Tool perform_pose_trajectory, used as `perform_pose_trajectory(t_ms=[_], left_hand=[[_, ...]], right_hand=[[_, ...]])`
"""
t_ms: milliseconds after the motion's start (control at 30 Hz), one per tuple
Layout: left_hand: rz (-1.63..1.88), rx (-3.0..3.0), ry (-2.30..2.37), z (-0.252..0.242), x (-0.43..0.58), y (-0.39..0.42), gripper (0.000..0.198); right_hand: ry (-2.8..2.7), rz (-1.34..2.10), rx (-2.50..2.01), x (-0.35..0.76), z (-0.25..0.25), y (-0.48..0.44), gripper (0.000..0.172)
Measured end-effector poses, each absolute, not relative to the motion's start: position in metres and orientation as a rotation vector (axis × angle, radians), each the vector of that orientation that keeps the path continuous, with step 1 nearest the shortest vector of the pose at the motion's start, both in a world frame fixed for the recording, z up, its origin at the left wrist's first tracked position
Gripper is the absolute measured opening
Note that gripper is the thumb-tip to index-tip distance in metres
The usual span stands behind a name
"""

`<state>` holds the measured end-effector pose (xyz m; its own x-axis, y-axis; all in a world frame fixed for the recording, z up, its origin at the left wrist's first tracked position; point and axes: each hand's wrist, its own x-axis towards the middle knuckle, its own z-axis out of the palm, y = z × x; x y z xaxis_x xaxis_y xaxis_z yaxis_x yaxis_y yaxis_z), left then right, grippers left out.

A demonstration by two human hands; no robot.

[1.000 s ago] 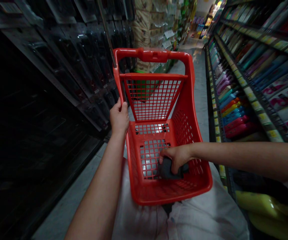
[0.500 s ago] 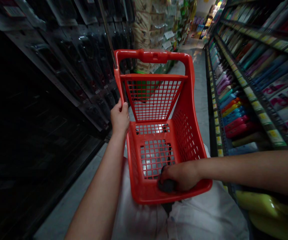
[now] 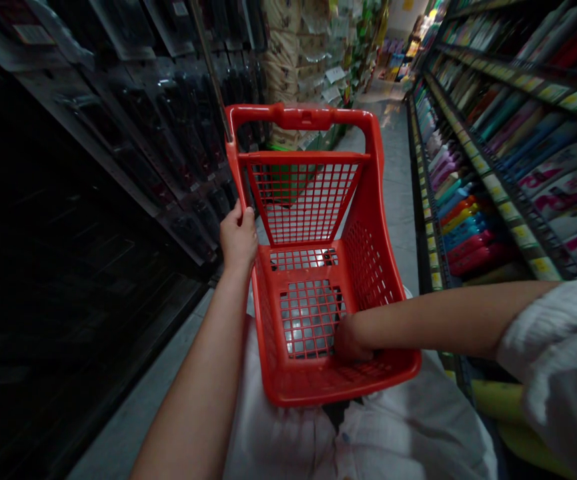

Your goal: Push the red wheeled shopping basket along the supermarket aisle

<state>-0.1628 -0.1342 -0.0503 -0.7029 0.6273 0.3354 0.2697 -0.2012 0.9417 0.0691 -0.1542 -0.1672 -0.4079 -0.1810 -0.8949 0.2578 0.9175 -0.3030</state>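
Note:
A red plastic shopping basket (image 3: pixel 368 253) with a mesh floor and a raised handle (image 3: pixel 298 119) rests against my white clothing. My left hand (image 3: pixel 239 237) is closed round the basket's upper left edge, where the handle frame meets the rim. My right hand (image 3: pixel 349 340) reaches over the right wall and sits low on the basket floor near the front corner. Its fingers curl downward, and whatever lies under them is hidden. The dark grey item seen a moment ago does not show.
A narrow shop aisle (image 3: pixel 398 180) runs ahead. Shelves of colourful packs (image 3: pixel 468 220) line the right; dark racks of hanging packs (image 3: pixel 168 133) line the left. Stacked goods (image 3: pixel 293 60) stand at the far end. Yellow-green items (image 3: pixel 498 400) lie low at the right.
My right hand has gone down with the dark grey item from mid-basket to the floor by the front corner, and the item is now out of sight. The left hand has kept its grip.

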Motion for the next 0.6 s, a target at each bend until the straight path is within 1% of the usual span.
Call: perform_pose_trajectory(t_ms=[33, 100, 167, 233, 267, 300, 400, 467, 533, 600], left_hand=[[1.991, 1.049, 1.792, -0.05, -0.163, -0.134, 0.034], [1.986, 1.046, 1.79, -0.051, -0.163, -0.134, 0.033], [1.98, 1.055, 1.792, -0.051, -0.163, -0.134, 0.034], [1.976, 1.074, 1.796, -0.051, -0.164, -0.134, 0.035], [1.974, 1.083, 1.797, -0.051, -0.164, -0.134, 0.036], [1.974, 1.089, 1.799, -0.052, -0.165, -0.134, 0.036], [1.977, 1.086, 1.8, -0.052, -0.166, -0.133, 0.036], [1.984, 1.069, 1.796, -0.052, -0.166, -0.133, 0.036], [1.989, 1.05, 1.793, -0.052, -0.166, -0.133, 0.035], [1.989, 1.041, 1.789, -0.052, -0.166, -0.132, 0.034]], right_hand=[[1.867, -0.415, 0.005, 0.069, -0.163, -0.155, 0.042], [1.777, -0.419, -0.064, 0.068, -0.145, -0.15, 0.038], [1.678, -0.495, -0.098, 0.065, -0.119, -0.139, 0.03], [1.527, -0.661, -0.068, 0.063, -0.089, -0.123, 0.018], [1.434, -0.79, 0.012, 0.062, -0.074, -0.115, 0.018], [1.356, -0.903, 0.123, 0.061, -0.062, -0.106, 0.024], [1.433, -1.112, 0.415, 0.056, -0.04, -0.084, 0.034], [1.67, -1.063, 0.531, 0.05, -0.041, -0.075, 0.034], [1.982, -0.834, 0.623, 0.043, -0.05, -0.073, 0.034], [2.248, -0.552, 0.688, 0.037, -0.064, -0.076, 0.038]])
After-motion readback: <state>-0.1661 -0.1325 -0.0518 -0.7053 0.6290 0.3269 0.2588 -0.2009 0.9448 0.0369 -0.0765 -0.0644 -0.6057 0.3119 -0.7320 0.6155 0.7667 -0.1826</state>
